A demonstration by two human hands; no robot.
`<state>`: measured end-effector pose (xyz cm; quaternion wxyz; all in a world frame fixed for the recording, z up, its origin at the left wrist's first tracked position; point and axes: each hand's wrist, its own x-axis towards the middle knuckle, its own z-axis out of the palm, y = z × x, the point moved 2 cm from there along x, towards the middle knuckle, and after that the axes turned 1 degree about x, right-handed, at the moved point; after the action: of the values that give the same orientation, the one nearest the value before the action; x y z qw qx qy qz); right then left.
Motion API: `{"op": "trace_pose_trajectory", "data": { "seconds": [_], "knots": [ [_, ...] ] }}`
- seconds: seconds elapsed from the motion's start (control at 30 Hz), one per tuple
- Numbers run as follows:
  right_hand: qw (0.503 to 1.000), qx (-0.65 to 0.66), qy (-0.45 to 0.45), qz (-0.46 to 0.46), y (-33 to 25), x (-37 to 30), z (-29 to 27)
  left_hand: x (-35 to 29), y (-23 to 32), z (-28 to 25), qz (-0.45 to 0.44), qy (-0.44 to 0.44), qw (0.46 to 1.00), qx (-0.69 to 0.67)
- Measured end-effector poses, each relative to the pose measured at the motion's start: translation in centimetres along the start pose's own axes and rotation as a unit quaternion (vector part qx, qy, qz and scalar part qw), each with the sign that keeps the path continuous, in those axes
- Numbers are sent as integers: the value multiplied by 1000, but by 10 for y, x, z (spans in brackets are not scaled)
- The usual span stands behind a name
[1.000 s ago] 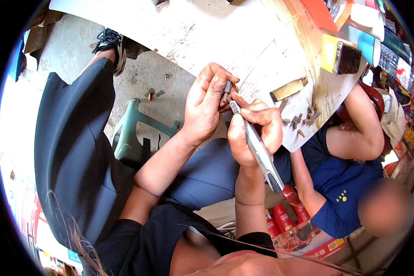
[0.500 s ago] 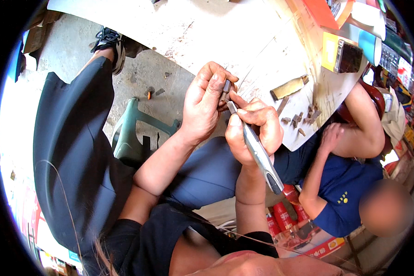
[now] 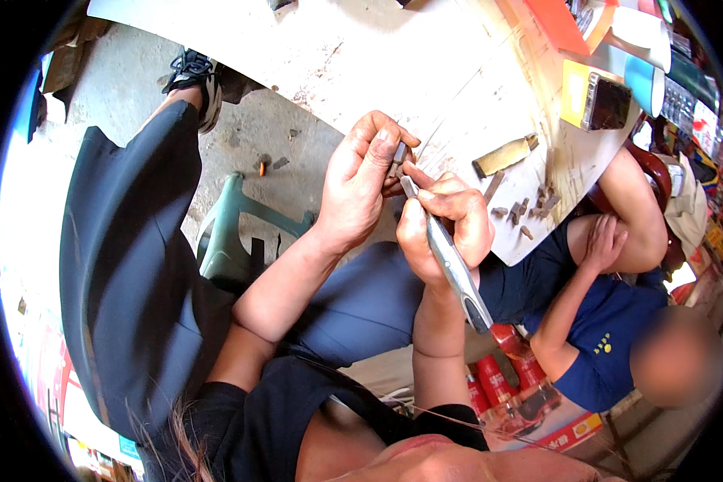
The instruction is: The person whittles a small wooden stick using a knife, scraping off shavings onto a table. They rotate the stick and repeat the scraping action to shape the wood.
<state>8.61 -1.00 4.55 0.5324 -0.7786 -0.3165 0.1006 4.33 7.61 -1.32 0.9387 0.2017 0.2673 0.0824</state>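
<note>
Pinched between the thumb and fingers of my left hand is a small dark brown stick-like piece, mostly covered by the fingertips. My right hand is closed around a silver utility knife. The knife's front end points up at the brown piece, and its handle slants down to the right, out past my palm. Both hands are close together beside the near edge of the white table. The blade tip and its contact with the piece are too small to make out.
On the table at right lie several small brown pieces and a yellowish block. Farther right is a phone. Another person's hand rests on their leg there. A green stool stands below at left.
My two hands have barely shifted, and the knife keeps nearly the same slant. The other person's hand has moved a little right along their leg.
</note>
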Motion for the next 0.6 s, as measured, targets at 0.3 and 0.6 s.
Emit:
{"op": "trace_pose_trajectory", "data": {
  "seconds": [0.3,0.6],
  "knots": [
    [1000,-12,-5,-15,4,-2,-3,1,0,2,-8,12,1000,21],
    [1000,-1,18,12,5,-1,-5,1,2,6,-15,9,1000,24]
  ]
}}
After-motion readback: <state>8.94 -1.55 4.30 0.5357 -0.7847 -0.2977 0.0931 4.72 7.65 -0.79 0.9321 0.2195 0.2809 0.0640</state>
